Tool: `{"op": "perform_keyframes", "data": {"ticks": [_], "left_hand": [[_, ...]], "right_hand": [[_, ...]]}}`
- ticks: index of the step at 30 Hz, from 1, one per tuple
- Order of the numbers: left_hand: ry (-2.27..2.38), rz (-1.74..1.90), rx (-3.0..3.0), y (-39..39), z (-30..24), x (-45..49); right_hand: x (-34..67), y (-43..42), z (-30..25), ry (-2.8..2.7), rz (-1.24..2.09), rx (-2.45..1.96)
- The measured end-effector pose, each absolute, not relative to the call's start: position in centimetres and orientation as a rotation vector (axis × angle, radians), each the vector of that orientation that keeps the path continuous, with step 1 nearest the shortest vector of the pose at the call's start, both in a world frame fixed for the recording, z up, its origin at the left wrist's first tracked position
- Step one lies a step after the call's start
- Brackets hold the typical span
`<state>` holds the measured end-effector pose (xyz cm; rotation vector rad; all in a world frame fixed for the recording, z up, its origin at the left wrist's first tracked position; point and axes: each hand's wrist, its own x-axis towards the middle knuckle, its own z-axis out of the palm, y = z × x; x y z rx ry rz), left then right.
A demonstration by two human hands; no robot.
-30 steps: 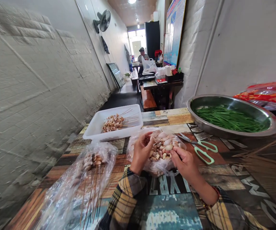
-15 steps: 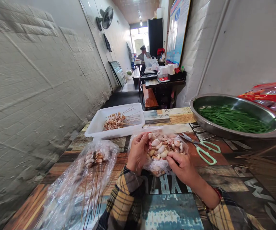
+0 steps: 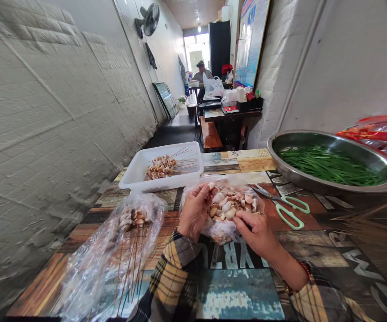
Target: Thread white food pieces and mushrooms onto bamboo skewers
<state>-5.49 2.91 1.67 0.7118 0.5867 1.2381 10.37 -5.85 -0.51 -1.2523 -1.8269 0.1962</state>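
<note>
Your left hand (image 3: 193,210) and right hand (image 3: 255,228) flank an open plastic bag (image 3: 223,230) of pale meat pieces (image 3: 230,203) on the counter (image 3: 314,250). Left fingers curl on the bag's edge; right fingers pinch pieces at its near rim. Green-handled scissors (image 3: 289,210) lie just right; a white tray (image 3: 136,172) of skewers stands behind.

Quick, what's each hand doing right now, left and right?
Left hand: fingers curled on the edge of the clear bag of meat pieces, gripping it.
Right hand: fingertips pinching in the same bag; what they hold cannot be told.
</note>
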Motion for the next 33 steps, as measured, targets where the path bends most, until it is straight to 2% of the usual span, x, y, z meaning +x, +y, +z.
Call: {"op": "perform_keyframes", "data": {"ticks": [33], "left_hand": [[0.618,1.274,0.742,2.70,1.85,-5.30]], "right_hand": [[10.61,-5.71,-1.37,-1.844,0.210,-1.275]]}}
